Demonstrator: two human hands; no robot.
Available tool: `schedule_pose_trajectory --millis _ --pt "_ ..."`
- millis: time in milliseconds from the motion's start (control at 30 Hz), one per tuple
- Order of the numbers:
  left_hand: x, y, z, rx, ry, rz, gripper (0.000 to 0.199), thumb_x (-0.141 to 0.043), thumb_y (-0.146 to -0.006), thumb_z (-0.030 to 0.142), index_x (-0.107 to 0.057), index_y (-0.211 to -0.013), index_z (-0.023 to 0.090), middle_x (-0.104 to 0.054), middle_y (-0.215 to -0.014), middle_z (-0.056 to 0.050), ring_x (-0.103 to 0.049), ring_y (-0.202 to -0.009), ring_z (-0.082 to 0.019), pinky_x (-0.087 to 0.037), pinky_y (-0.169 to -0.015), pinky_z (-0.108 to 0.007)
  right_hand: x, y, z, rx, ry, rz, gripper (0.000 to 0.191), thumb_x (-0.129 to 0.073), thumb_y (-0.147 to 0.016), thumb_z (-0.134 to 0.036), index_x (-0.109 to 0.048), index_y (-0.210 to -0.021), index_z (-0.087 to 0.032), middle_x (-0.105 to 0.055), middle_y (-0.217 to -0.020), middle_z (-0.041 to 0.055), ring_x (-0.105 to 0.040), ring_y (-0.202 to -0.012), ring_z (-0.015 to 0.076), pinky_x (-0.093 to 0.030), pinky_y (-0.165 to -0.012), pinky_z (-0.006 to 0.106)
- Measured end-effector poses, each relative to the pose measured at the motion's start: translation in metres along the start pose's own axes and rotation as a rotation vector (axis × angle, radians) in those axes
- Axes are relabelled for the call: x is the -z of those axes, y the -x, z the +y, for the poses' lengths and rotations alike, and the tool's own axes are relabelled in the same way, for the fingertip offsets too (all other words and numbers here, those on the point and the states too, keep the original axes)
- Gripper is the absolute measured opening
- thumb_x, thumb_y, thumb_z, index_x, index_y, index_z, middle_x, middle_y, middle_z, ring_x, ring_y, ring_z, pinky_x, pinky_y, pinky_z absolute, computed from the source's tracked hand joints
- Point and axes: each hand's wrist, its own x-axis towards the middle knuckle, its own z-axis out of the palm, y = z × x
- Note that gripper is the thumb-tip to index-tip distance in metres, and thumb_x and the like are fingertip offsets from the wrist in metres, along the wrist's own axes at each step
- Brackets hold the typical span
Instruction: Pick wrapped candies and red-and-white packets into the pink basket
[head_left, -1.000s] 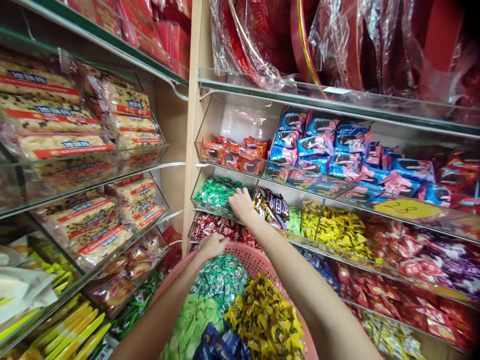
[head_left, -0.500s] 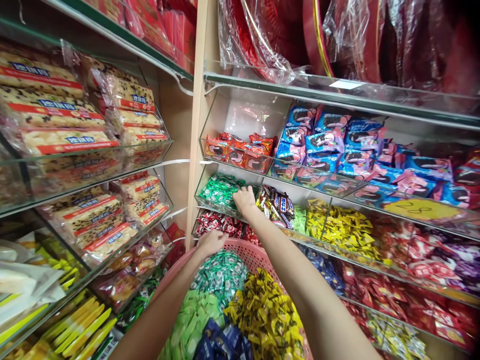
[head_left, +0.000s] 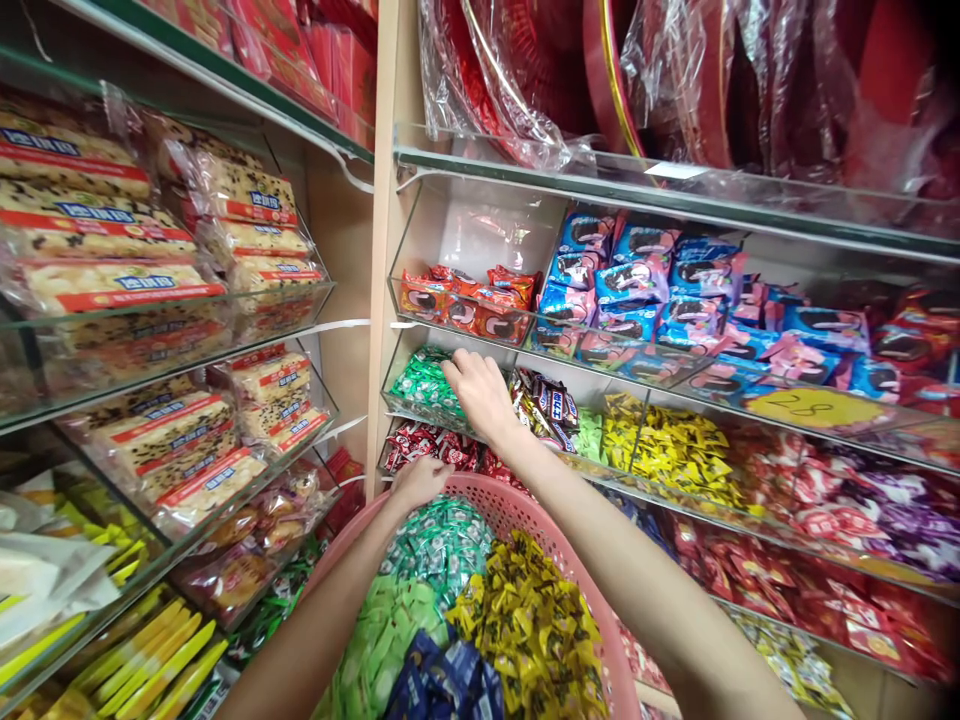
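Note:
A pink perforated plastic basket (head_left: pixel 585 570) stands below me, holding wrapped candies in separate heaps: teal-green (head_left: pixel 439 545), light green (head_left: pixel 397 630), dark blue (head_left: pixel 450 685) and yellow (head_left: pixel 536 620). At its far left rim my left hand (head_left: pixel 420 483) is closed on the edge, the thumb toward the inside. My right hand (head_left: pixel 480 395) is raised over the front of a clear shelf bin of green-wrapped candies (head_left: pixel 424 385). Its fingers are curled in, and whatever they hold is hidden from view.
Right of that bin lie brown-wrapped chocolate bars (head_left: pixel 551 405) and yellow candies (head_left: pixel 675 440). Red candies (head_left: pixel 427 445) fill the bin beneath. Above, a glass shelf holds blue snack packs (head_left: pixel 637 275) and red packs (head_left: pixel 469 300). Wrapped pastries (head_left: pixel 112 230) line the left shelves.
My right hand has shifted slightly left and up and appears larger. The left hand stays at the basket rim. The whole view has slid a little, with the shelves moving left.

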Motion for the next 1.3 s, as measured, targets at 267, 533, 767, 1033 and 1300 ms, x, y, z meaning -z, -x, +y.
schedule_pose_trajectory --millis 267,533,767,1033,1300 --pt "-0.002 -0.001 0.002 -0.006 -0.024 -0.009 0.047 -0.031 -0.077 0.058 -0.063 -0.066 0.025 -0.063 -0.065 0.001 -0.057 -0.062 -0.014 -0.027 -0.049 -0.021 0.009 0.114 -0.038 -0.274 -0.806 0.16 0.029 -0.033 -0.088 -0.02 -0.05 -0.111 -0.021 -0.053 -0.096 0.0066 -0.049 -0.088 0.0157 -0.039 -0.076 0.027" --pt "-0.002 0.003 0.013 0.018 -0.028 -0.035 0.051 -0.031 -0.076 0.061 -0.064 -0.067 0.024 -0.065 -0.069 0.0 -0.058 -0.065 -0.015 -0.031 -0.052 -0.021 -0.071 0.189 -0.033 -0.814 -1.366 -0.131 0.025 -0.053 -0.073 -0.04 -0.06 -0.082 -0.018 -0.059 -0.069 0.0035 -0.055 -0.063 0.0166 -0.041 -0.054 0.026" --pt "-0.009 0.004 0.018 0.002 -0.031 -0.024 0.049 -0.032 -0.076 0.061 -0.066 -0.071 0.026 -0.066 -0.073 0.0 -0.059 -0.069 -0.016 -0.032 -0.053 -0.021 -0.069 0.188 -0.038 -0.995 -1.594 -0.18 0.029 -0.061 -0.061 -0.044 -0.055 -0.072 -0.017 -0.056 -0.064 -0.0012 -0.055 -0.054 0.0125 -0.037 -0.047 0.022" --pt "-0.008 0.01 0.024 -0.013 -0.032 -0.018 0.053 -0.029 -0.075 0.064 -0.065 -0.068 0.025 -0.065 -0.069 0.0 -0.058 -0.066 -0.015 -0.03 -0.051 -0.022 -0.08 0.178 -0.05 -0.95 -1.497 -0.235 0.02 -0.055 -0.065 -0.036 -0.052 -0.068 -0.016 -0.057 -0.055 -0.0027 -0.051 -0.042 0.0099 -0.036 -0.042 0.021" --pt "-0.011 0.01 0.019 0.022 0.01 -0.022 0.048 -0.033 -0.075 0.062 -0.066 -0.077 0.027 -0.067 -0.079 -0.001 -0.059 -0.074 -0.016 -0.033 -0.057 -0.021 -0.09 0.178 -0.042 -1.039 -1.513 -0.157 0.022 -0.057 -0.06 -0.033 -0.048 -0.072 -0.017 -0.054 -0.051 -0.0047 -0.049 -0.037 0.0099 -0.034 -0.037 0.021"
